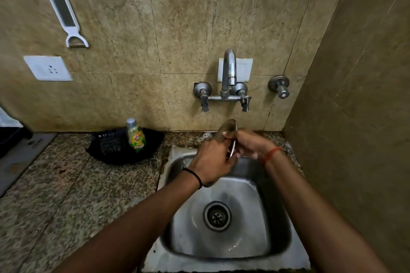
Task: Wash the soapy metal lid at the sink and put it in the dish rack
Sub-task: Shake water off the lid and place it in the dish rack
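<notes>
A round metal lid [227,127] stands on edge between my two hands, above the back of the steel sink [275,224] and below the tap [229,68]. My left hand [213,162] lies against the lid's left face, fingers curled round its rim. My right hand [248,144] holds it from the right side. Most of the lid is hidden by my hands. I see no water running from the tap spout.
A black tray [153,142] with a scrubber and a dish soap bottle [135,135] sits on the granite counter [66,195], left of the sink. A white peeler [64,13] and a wall socket [47,68] hang on the tiled wall. A side wall stands close on the right.
</notes>
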